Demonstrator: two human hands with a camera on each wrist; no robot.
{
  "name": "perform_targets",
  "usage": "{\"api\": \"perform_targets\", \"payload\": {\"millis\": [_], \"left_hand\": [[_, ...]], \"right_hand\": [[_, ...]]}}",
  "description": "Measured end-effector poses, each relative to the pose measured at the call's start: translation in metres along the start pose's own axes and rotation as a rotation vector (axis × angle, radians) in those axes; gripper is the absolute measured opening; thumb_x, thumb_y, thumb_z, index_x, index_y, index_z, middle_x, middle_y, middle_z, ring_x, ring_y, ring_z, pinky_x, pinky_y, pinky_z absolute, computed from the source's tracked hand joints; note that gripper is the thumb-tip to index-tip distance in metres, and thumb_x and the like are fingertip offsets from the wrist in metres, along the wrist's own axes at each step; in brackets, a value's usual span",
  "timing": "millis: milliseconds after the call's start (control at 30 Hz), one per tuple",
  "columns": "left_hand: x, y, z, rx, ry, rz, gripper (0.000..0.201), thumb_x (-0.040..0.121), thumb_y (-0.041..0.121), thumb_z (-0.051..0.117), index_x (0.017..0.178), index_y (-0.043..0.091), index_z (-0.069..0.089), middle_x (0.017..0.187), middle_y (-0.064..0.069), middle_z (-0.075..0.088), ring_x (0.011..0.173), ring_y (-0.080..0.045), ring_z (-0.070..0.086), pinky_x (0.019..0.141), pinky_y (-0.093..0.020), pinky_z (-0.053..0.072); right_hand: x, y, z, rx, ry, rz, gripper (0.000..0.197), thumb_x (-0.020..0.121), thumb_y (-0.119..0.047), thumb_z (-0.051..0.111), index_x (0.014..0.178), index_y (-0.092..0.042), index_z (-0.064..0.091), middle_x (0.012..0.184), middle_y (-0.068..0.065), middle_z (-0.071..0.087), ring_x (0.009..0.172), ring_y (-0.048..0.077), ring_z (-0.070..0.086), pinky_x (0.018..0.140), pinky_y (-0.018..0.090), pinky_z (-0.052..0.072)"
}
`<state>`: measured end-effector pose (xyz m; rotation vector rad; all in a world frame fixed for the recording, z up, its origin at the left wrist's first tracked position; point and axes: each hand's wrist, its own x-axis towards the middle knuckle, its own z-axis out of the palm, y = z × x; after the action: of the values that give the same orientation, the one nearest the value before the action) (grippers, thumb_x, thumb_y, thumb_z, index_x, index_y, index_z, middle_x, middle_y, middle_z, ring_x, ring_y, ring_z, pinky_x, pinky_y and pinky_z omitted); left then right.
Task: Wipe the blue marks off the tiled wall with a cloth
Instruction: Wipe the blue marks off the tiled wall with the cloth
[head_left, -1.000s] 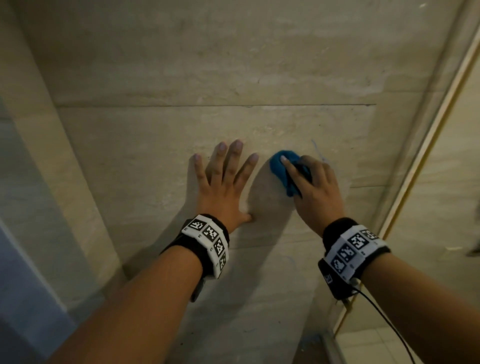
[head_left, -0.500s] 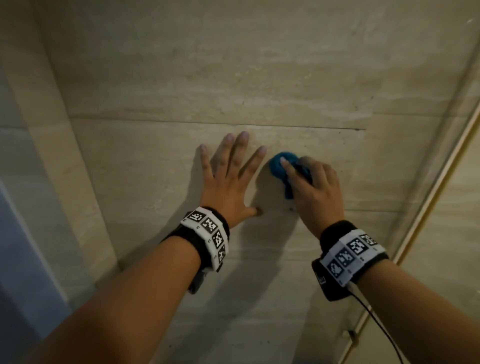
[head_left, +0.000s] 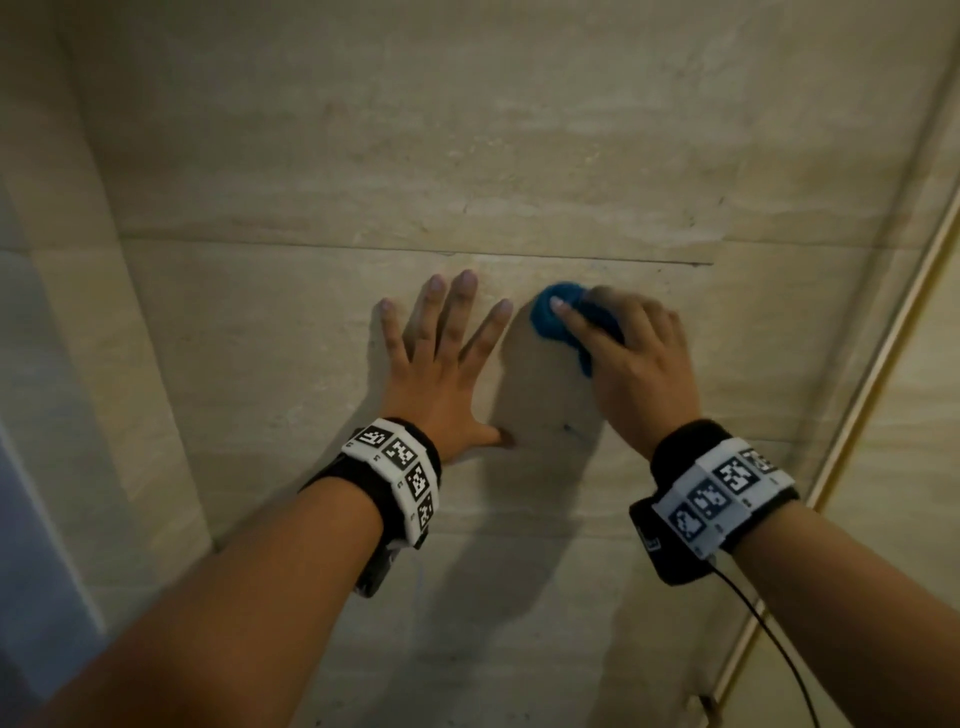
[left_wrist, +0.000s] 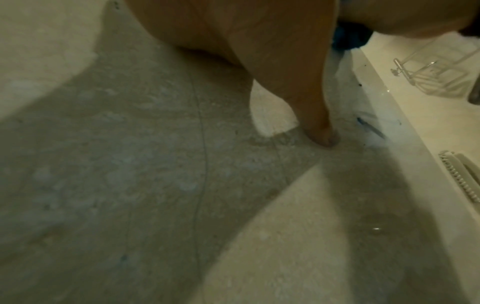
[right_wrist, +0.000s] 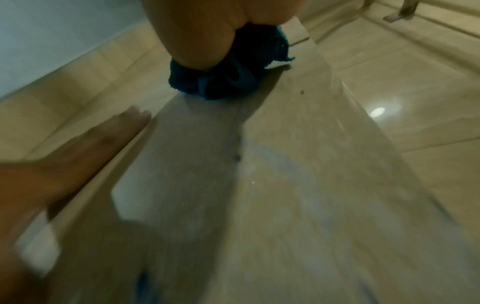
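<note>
1. Beige stone-look tiles make up the tiled wall (head_left: 467, 156), which fills the head view. A thin grout line (head_left: 415, 253) runs across it just above both hands.
2. The left hand (head_left: 441, 364) lies flat on the wall with fingers straight and spread, holding nothing. It is likely there to brace the body while the other hand scrubs.
3. The right hand (head_left: 628, 358) curls its fingers over a bunched blue cloth (head_left: 558, 317) and presses it to the tile, just beside the left fingertips. Bunching probably puts more pressure on 1 small patch.
4. The right hand is blurred, which suggests a rubbing stroke.
5. A short blue mark (left_wrist: 361, 121) shows in the left wrist view, near the left thumb (left_wrist: 319, 131). A small dark speck (head_left: 567, 427) sits on the tile between the 2 wrists.
6. The right wrist view shows faint bluish smears (right_wrist: 272, 156) on the tile below the cloth, so wiping seems unfinished.
</note>
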<state>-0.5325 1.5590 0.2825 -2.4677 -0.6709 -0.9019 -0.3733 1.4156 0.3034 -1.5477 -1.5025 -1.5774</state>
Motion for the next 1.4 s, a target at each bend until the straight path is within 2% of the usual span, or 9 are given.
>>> {"api": "perform_targets", "payload": {"millis": [233,433,533,733,933,1067,1200,1267,1400], "left_hand": [[0.0,-0.001,0.004,0.0,0.025,0.002,0.147,0.043,0.094,0.053,0.148,0.026,-0.025,0.15,-0.009,-0.039,0.14,-0.034,-0.031,0.106,-0.069,-0.012],[0.0,0.0,0.003,-0.02,0.02,0.0,0.147,0.044,0.093,0.055,0.146,0.026,-0.027,0.148,-0.008,-0.041,0.138,-0.033,-0.033,0.106,-0.068,-0.016],[-0.001,0.0,0.002,-0.018,0.0,-0.004,0.147,0.045,0.093,0.054,0.146,0.026,-0.027,0.148,-0.008,-0.042,0.138,-0.033,-0.034,0.106,-0.068,-0.015],[0.0,0.001,-0.002,-0.023,-0.042,-0.015,0.145,0.049,0.091,0.055,0.141,0.027,-0.037,0.142,-0.007,-0.05,0.132,-0.032,-0.044,0.105,-0.068,-0.015],[0.0,0.003,-0.009,-0.037,-0.081,-0.023,0.146,0.049,0.088,0.059,0.138,0.028,-0.04,0.139,-0.006,-0.054,0.129,-0.031,-0.047,0.104,-0.068,-0.016],[-0.005,0.017,-0.019,-0.012,-0.126,-0.081,0.141,0.06,0.082,0.06,0.137,0.024,-0.042,0.137,-0.01,-0.055,0.127,-0.033,-0.048,0.105,-0.069,-0.016],[-0.014,0.029,-0.016,-0.035,-0.184,-0.001,0.135,0.065,0.079,0.059,0.134,0.029,-0.045,0.136,-0.009,-0.056,0.13,-0.031,-0.046,0.103,-0.068,-0.018],[-0.015,0.027,-0.011,-0.037,-0.216,0.01,0.14,0.06,0.08,0.062,0.133,0.031,-0.046,0.136,-0.008,-0.056,0.128,-0.032,-0.048,0.103,-0.068,-0.02],[-0.01,0.026,-0.003,-0.019,-0.241,0.009,0.143,0.058,0.082,0.062,0.128,0.03,-0.051,0.132,-0.009,-0.059,0.121,-0.034,-0.054,0.098,-0.068,-0.025]], "right_hand": [[0.041,0.021,-0.011,0.006,0.099,0.163,0.034,0.089,-0.008,0.052,0.12,-0.013,0.064,0.117,0.017,0.06,0.098,0.033,0.047,0.08,0.044,0.044],[-0.026,0.003,-0.002,0.028,-0.058,-0.016,0.036,0.087,-0.009,0.053,0.121,-0.017,0.064,0.115,0.015,0.062,0.093,0.032,0.046,0.076,0.042,0.041],[-0.028,0.007,-0.007,0.018,-0.102,-0.043,0.037,0.087,-0.009,0.053,0.122,-0.018,0.063,0.116,0.014,0.061,0.095,0.032,0.046,0.076,0.042,0.041],[0.01,0.031,-0.021,0.022,0.082,0.261,0.036,0.087,-0.004,0.051,0.12,-0.012,0.064,0.115,0.019,0.059,0.094,0.035,0.048,0.08,0.046,0.045],[-0.019,0.015,-0.013,0.008,0.027,0.171,0.039,0.082,-0.001,0.056,0.118,-0.013,0.065,0.109,0.016,0.058,0.084,0.032,0.045,0.072,0.043,0.046],[-0.044,0.0,-0.01,0.023,-0.049,0.144,0.036,0.084,-0.01,0.05,0.117,-0.013,0.066,0.105,0.017,0.06,0.083,0.031,0.043,0.068,0.04,0.048],[-0.047,-0.005,-0.014,0.023,-0.106,0.142,0.038,0.085,-0.015,0.046,0.117,-0.014,0.067,0.103,0.016,0.06,0.082,0.031,0.048,0.067,0.039,0.046],[-0.04,-0.004,-0.016,-0.017,-0.1,0.149,0.039,0.084,-0.016,0.047,0.117,-0.017,0.067,0.102,0.015,0.062,0.081,0.032,0.051,0.068,0.038,0.044],[-0.018,-0.002,-0.014,-0.042,-0.007,0.213,0.043,0.079,-0.004,0.053,0.119,-0.017,0.066,0.103,0.014,0.058,0.085,0.028,0.041,0.069,0.038,0.042]]}}
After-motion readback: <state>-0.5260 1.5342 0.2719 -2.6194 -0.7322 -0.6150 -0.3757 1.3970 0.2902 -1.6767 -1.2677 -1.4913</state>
